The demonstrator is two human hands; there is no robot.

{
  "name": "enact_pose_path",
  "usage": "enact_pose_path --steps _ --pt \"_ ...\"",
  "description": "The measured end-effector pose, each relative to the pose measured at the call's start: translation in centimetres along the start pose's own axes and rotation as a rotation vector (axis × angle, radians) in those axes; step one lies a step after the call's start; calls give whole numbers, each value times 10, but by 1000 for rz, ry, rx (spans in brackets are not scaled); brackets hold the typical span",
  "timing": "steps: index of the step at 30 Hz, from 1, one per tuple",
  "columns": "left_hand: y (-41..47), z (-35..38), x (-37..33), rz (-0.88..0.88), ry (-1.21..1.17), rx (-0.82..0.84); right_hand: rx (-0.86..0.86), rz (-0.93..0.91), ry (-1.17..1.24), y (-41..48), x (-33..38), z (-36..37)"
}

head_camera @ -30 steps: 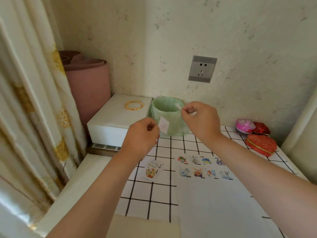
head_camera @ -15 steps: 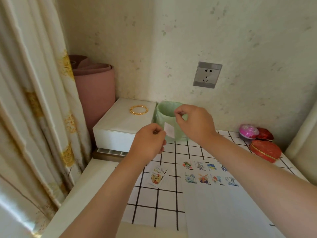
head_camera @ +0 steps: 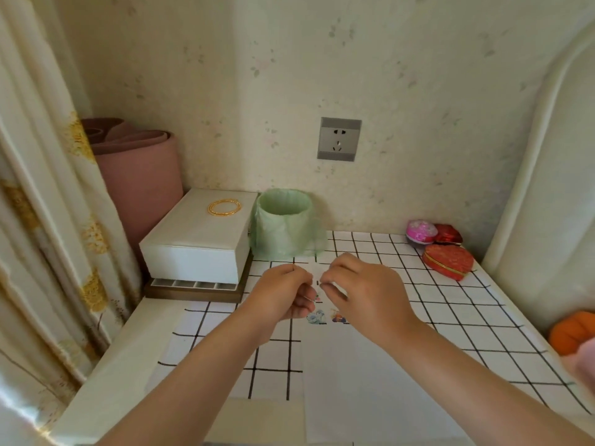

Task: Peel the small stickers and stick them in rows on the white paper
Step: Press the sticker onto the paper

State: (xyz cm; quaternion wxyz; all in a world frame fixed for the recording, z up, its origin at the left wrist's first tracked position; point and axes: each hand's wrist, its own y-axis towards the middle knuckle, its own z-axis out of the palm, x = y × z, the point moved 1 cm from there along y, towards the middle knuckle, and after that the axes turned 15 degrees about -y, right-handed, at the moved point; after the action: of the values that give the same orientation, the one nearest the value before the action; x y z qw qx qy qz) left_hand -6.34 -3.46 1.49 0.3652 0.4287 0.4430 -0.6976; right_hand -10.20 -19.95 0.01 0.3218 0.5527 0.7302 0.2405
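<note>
Pretty clearly somebody's home, and I'd say a bedroom corner. There's faded floral wallpaper (head_camera: 289,75) with a wall socket (head_camera: 339,139) set in it, and a cream curtain (head_camera: 48,204) with gold flowers down the left. On the right is what looks like a padded headboard (head_camera: 531,172). The little table has a checked cloth (head_camera: 418,300). On it sit a white box (head_camera: 199,239) with gold bangles (head_camera: 224,207) on top, a mini bin (head_camera: 283,226) lined with a green bag, and some heart-shaped trinket tins (head_camera: 447,262). A rolled pink mat (head_camera: 138,175) stands in the corner. Cartoon stickers (head_camera: 317,318) on the table too. All personal, lived-in stuff.
</note>
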Motion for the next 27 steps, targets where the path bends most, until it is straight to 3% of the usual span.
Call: enact_pose_path --steps 7,11,14,16,20,23,27 --pt "0 16 14 -156 30 -97 104 -198 -131 -13 -10 4" --pt "5 19 16 -178 48 -99 146 -164 -105 -14 -12 12" --pt "8 18 15 -205 23 -45 162 124 88 -16 -15 15" --pt "9 17 13 -217 -11 -25 304 380 279 -15 -18 12" --pt "12 14 15 -60 105 -102 497 807 793 -11 -27 5" --pt "11 14 18 12 155 -79 603 945 986 -10 -30 -1" --pt "8 13 20 39 208 -89 655 1006 1061 -11 -27 -2"
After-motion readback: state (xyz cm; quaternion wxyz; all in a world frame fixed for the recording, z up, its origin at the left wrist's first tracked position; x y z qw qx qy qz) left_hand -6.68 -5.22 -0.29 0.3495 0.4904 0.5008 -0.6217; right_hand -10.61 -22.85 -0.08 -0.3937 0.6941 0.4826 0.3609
